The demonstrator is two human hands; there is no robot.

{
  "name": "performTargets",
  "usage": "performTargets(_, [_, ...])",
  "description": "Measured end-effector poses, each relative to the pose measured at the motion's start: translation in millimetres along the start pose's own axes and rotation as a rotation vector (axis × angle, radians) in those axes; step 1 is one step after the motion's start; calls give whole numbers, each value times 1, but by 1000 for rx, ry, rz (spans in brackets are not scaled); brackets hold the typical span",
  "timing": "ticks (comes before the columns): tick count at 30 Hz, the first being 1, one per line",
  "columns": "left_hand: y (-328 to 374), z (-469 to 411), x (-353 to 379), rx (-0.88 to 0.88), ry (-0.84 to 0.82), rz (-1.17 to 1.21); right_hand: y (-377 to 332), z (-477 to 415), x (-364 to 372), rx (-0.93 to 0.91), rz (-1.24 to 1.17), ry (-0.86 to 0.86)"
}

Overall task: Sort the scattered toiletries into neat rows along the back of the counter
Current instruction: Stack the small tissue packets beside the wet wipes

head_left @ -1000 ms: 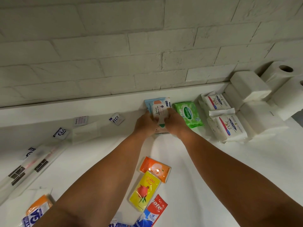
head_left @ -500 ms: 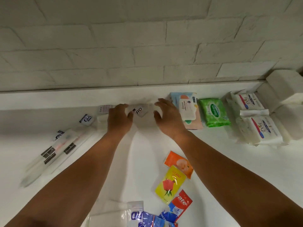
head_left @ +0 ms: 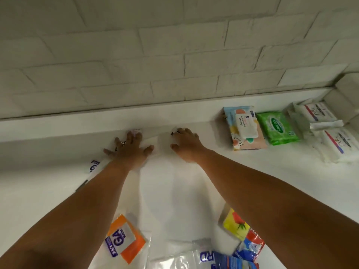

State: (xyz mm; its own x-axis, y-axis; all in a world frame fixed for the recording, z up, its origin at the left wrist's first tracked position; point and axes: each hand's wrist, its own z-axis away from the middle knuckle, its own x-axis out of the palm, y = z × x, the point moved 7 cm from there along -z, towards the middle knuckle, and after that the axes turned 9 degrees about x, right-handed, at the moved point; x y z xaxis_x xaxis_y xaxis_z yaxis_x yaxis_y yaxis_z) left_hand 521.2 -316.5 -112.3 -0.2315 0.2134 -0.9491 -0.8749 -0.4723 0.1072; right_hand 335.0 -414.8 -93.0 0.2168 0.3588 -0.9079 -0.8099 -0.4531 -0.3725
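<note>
- Reaching fwd w/ both arms, nearly straight, to the back of the worktop (head_left: 174, 193), well left of the pastel wipes pack (head_left: 245, 131).
- L hand (head_left: 130, 148): the farther of the two from that pack. Palm down, fingers splayed wide, thumb out toward the other hand.
- Pressing flat on clear labelled sleeves (head_left: 96, 165). Sleeves angled back under the L forearm, mostly hidden.
- R hand (head_left: 187, 145): nearer the pastel pack but apart from it. Palm down, knuckles raised, fingers bent.
- Fingertips down on a small dark-printed label (head_left: 173, 132), thumb at the near right edge of a white packet (head_left: 163, 141).
- Cannot tell if pinching the packet or only pressing on it.
- Hands apart, w/ the white packet between them, up against the back ledge.
- Just right of the pastel pack: green wipes pack (head_left: 279, 128), same row.
- Farther right: two white soap packs (head_left: 339, 145), one behind the other, then a white tissue stack (head_left: 347, 88) at frame edge.
- Nearer the camera than the pastel pack, still scattered:
  - orange packet (head_left: 129, 239) w/ a "GA" label, beside the L forearm;
  - yellow sachet (head_left: 236, 224), red sachet (head_left: 256, 239) & blue packet (head_left: 227, 260), partly under the R forearm;
  - clear bag (head_left: 171, 261) at the bottom edge.
</note>
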Motion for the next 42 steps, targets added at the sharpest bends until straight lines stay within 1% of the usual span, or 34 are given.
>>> performTargets(3, [-16, 11, 9, 26, -16, 20, -24, 10, 19, -60, 9, -24])
performTargets(6, [-25, 27, 17, 90, -17, 1, -49, 31, 39, -142, 41, -1])
performTargets(9, [-22, 49, 26, 171, -33, -30, -63, 52, 51, -159, 38, 24])
performTargets(16, [-17, 109, 41, 305, -40, -24, -71, 109, 64, -128, -33, 5])
performTargets(21, [-23, 143, 48, 364, -61, 24, -78, 151, 77, -118, -43, 5])
performTargets(30, [-29, 187, 53, 431, -47, 121, -89, 203, 85, -12, -101, -75])
performTargets(33, [-31, 199, 47, 455, -21, 267, -95, 219, 82, 9, -151, -38])
performTargets(37, [-38, 224, 22, 559, 127, 467, -112, 243, 74, -15, -157, 60])
performTargets(39, [-43, 237, 17, 585, 141, 467, -119, 255, 73, -27, -143, 67])
performTargets(42, [-50, 248, 20, 605, 79, 403, -124, 264, 78, -25, -118, 42])
